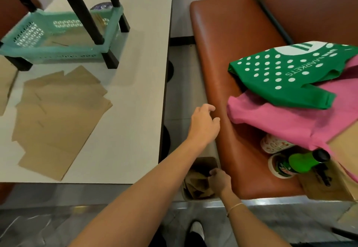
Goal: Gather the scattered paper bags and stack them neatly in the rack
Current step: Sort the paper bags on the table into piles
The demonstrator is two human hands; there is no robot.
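Your right hand [219, 181] reaches down into a small bin [201, 178] on the floor, fingers curled on crumpled brown paper [197, 185] inside it (probably one of the bags, though I cannot tell for sure). Your left hand [204, 125] hovers loose and empty, fingers relaxed, over the edge of the bench seat [228, 52].

Well to the left of both hands lies the white table [135, 91], and at its far end stands the green rack [58, 39], already holding a few bags on its lower tray. Nearer your left hand, flat paper bags [58, 118] lie fanned out and overlapping on the table.

They should handle light and thin, slippery against each other, and easy to crease. Slide them together by the long edges, then lift the pile with a flat palm beneath, not by a corner.

Right of your hands, a green dotted tote [286, 76] reads "MARKETS"; it lies on a pink bag [290, 122]. Closer to your right hand lies a green bottle [302, 162]; its label is too blurred to read.
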